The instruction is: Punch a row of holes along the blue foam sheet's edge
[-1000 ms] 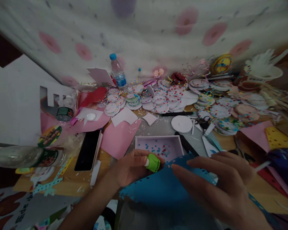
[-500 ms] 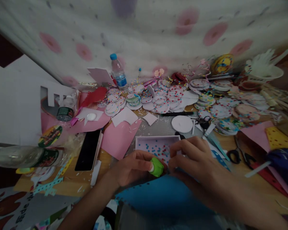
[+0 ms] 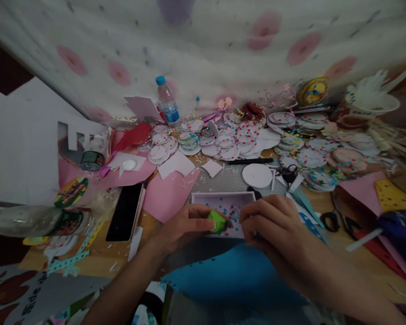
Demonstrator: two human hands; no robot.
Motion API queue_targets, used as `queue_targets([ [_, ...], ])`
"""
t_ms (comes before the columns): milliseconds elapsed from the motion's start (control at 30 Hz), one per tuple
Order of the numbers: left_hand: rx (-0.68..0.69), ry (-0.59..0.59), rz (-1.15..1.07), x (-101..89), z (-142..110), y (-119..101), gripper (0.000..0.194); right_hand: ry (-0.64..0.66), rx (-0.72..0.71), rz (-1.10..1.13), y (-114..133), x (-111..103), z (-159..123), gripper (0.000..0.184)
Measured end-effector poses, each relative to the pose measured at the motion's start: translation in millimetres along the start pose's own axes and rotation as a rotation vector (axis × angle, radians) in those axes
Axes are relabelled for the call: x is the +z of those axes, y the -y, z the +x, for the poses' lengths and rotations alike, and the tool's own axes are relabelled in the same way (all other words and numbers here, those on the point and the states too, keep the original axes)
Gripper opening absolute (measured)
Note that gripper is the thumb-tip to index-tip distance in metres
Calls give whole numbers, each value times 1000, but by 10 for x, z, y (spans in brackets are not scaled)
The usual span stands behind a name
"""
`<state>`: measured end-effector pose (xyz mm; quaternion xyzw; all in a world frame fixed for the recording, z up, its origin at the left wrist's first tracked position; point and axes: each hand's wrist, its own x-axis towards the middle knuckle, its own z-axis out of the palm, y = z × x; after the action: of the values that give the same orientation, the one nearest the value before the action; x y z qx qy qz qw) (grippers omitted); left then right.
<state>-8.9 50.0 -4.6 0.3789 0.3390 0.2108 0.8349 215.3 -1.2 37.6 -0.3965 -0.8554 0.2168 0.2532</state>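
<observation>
Green plastic hole punch (image 3: 218,221) clamped in left hand (image 3: 186,225) over shallow white confetti tray (image 3: 203,198) — right hand (image 3: 274,225) pinches blue paper sheet (image 3: 237,275), feeding its edge in.

The scene is being viewed from a single head-worn camera, angled forward and down, close above both hands and the cluttered wooden craft table (image 3: 88,266), facing a spotted white backdrop cloth (image 3: 203,54).
</observation>
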Motion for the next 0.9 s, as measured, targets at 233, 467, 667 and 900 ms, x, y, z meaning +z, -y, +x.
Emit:
queue_targets([
  [233,170,-89,681,-80,211,-24,26,68,88,53,-71,8,-156,15],
  [467,93,30,585,-38,202,-94,30,78,171,95,-119,129,-198,23],
  [667,74,-3,432,-82,109,-153,27,109,162,45,-176,209,-138,18],
  [900,51,22,362,-117,59,-154,26,55,232,69,-189,161,-87,11],
])
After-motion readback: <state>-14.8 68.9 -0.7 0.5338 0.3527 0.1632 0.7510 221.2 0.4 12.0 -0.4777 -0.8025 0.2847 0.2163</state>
